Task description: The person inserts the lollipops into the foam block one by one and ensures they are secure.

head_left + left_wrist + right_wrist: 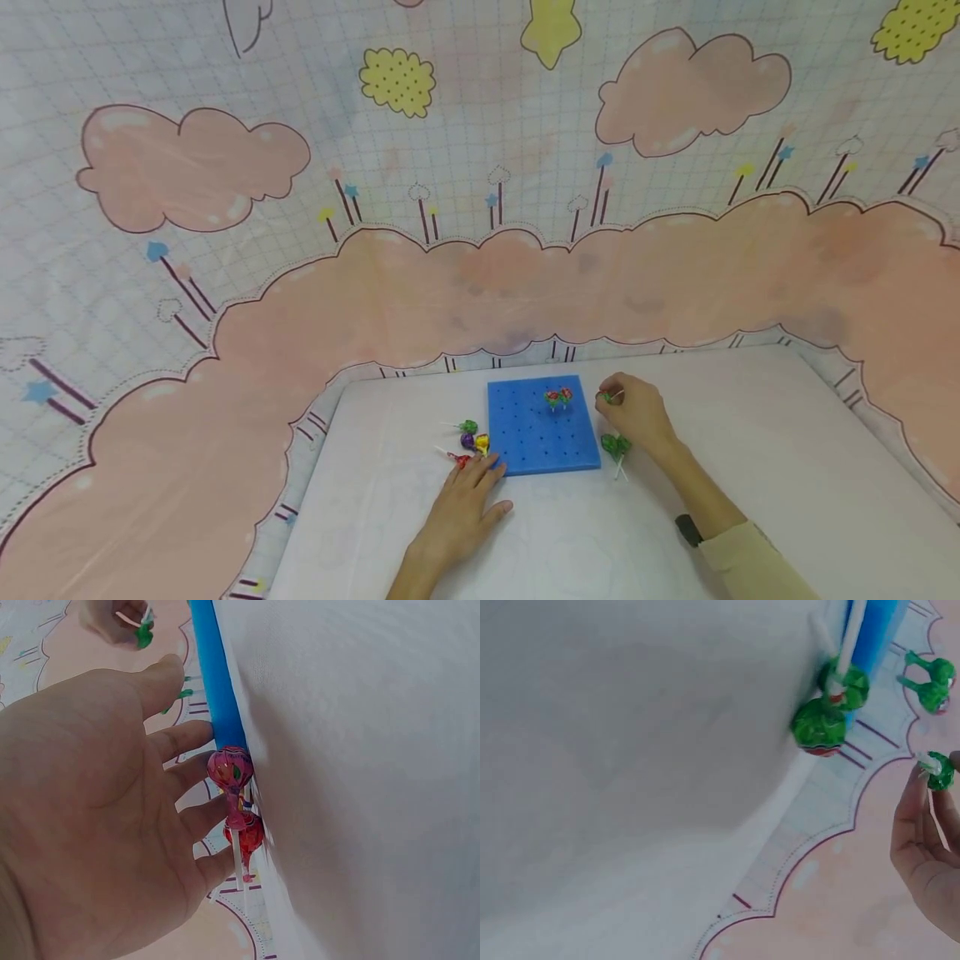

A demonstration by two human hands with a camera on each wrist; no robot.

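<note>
A blue board point(528, 433) with rows of small holes lies on the table. Two green-and-red lollipops point(559, 396) stand upright in it near the far right. My right hand point(637, 412), just beyond the board's right edge, pinches a green lollipop point(939, 772) between thumb and fingers. Two more green lollipops point(615, 447) lie on the table below that hand. My left hand point(463, 508) has its fingers extended and touches the board's near left corner. By its fingertips lie red lollipops point(230, 769), a yellow lollipop point(482, 443), a purple lollipop point(468, 441) and a green lollipop point(468, 426).
The white table point(360, 500) extends around the board on every side. Behind its far edge hangs a patterned cloth point(450, 292) with pink clouds and stars. A dark band point(687, 530) is at my right wrist.
</note>
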